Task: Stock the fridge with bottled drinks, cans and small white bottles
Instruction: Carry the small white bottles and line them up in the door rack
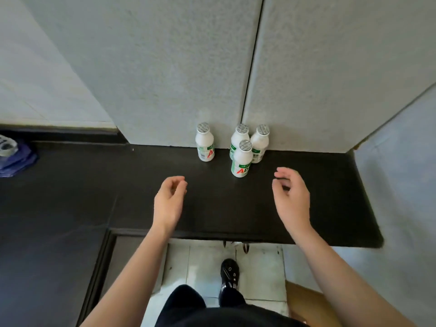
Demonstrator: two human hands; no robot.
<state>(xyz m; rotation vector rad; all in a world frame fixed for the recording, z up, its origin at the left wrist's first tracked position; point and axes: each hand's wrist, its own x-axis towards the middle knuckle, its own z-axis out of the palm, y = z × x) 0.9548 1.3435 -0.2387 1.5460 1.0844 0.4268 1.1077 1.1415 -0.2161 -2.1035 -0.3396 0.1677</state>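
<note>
Left grip [169,199] hangs empty over the dark tabletop [94,185], its fingers loosely curled toward the thumb. Beyond it, one lone bottle [204,145], small and white, stands upright against the grey panels [165,67]. Further right, three more stand upright in a tight cluster: two back bottles [239,138] by the panels and a front bottle [242,161] just before them. Right grip [291,197] hovers near that front bottle, also empty, fingers relaxed and half open. The step in hand looks like collecting the small white bottles, with none lifted yet. Next, each grip likely has to close round a bottle's body, the lone one on the left and the front one on the right, without toppling its neighbours. No fridge can be made out for certain.
</note>
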